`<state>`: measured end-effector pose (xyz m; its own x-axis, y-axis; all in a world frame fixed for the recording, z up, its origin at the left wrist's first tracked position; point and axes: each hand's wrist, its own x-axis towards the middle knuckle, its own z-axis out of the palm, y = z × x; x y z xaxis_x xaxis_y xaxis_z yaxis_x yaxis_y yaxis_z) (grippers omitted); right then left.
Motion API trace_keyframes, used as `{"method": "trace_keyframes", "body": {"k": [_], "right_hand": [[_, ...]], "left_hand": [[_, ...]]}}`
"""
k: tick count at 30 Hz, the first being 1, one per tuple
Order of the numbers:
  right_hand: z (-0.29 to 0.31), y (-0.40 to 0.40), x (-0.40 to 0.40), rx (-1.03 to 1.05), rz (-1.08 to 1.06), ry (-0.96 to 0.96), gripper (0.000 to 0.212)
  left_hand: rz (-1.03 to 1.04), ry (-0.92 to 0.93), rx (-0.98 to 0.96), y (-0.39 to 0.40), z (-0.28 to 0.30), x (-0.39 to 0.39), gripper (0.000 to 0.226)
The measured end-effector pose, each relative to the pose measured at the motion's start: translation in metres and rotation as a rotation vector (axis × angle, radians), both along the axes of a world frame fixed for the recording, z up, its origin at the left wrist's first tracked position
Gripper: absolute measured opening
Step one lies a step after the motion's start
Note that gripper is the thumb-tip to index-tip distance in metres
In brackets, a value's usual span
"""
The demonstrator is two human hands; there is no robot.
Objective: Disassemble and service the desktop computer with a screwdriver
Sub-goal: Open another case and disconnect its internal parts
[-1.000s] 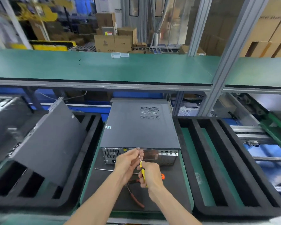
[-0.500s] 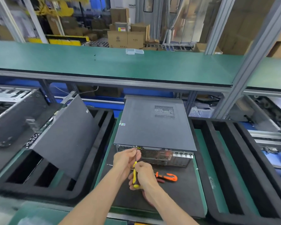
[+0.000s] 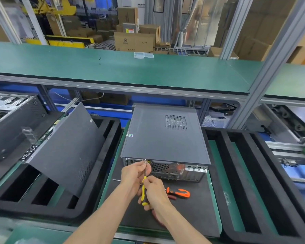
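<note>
A dark grey desktop computer (image 3: 163, 136) lies flat on a black mat (image 3: 197, 205), its rear panel facing me. My right hand (image 3: 154, 192) grips the yellow-and-black handle of a screwdriver (image 3: 144, 191). The tip sits at a screw on the upper rear edge of the case. My left hand (image 3: 133, 174) pinches the screwdriver's shaft close to the tip.
Orange-handled pliers (image 3: 179, 192) lie on the mat right of my hands, and a thin metal rod (image 3: 116, 180) lies to the left. A loose grey side panel (image 3: 67, 148) leans in the black foam tray on the left. Another foam tray (image 3: 253, 182) sits on the right.
The view has shifted and drawn nearer, so the case and hands appear lower and further right. Both hands stay on the screwdriver at the rear screw.
</note>
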<state>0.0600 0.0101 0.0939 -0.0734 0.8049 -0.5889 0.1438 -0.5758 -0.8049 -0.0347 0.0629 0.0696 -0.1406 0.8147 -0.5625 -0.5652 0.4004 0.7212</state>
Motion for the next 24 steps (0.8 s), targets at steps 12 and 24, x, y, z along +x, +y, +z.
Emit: {"method": "trace_keyframes", "body": {"k": [12, 24], "right_hand": [[0.01, 0.004, 0.001, -0.196, 0.002, 0.23, 0.024], [0.008, 0.002, -0.002, -0.085, 0.045, 0.078, 0.024]], "left_hand": [[0.014, -0.007, -0.06, 0.014, 0.004, -0.006, 0.009], [-0.034, -0.032, -0.088, 0.021, 0.012, -0.008, 0.016]]}}
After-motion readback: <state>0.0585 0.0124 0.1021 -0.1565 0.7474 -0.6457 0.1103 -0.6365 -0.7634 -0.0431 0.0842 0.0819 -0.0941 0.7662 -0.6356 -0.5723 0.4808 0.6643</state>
